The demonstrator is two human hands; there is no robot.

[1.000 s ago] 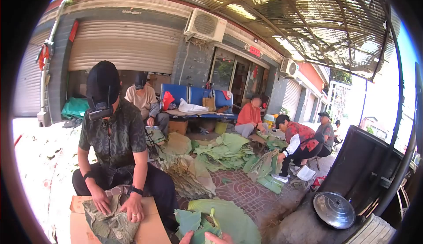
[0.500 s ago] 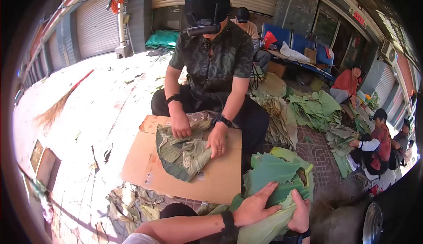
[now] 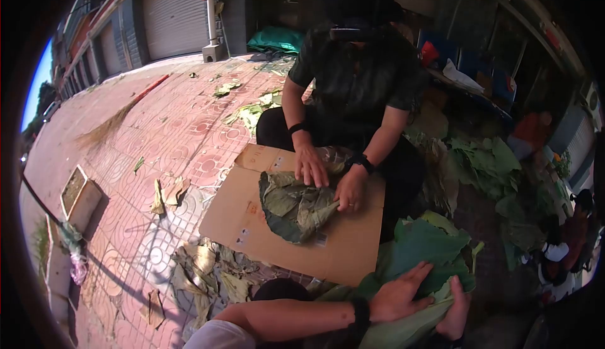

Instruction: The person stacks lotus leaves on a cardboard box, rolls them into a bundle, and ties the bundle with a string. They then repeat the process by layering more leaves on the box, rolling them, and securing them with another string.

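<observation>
Large green dried leaves lie stacked at my lap, lower right. My left hand rests flat on top of the stack, its fingers stretched out and the thumb apart. At the right edge, my right hand grips a paler leaf, thumb on top; its other fingers are mostly hidden. Opposite me, a co-worker's two hands touch a folded, wrinkled leaf lying on a flattened cardboard sheet.
Dry leaf scraps litter the paving before me. A broom lies on the left, beyond a planter box. More leaf piles spread at the right, near other seated people. A green bag sits by the wall.
The view has swung so the scene sits further right, and the picture is darker. The co-worker's hands shift slightly over the leaf. My hands keep nearly the same hold.
</observation>
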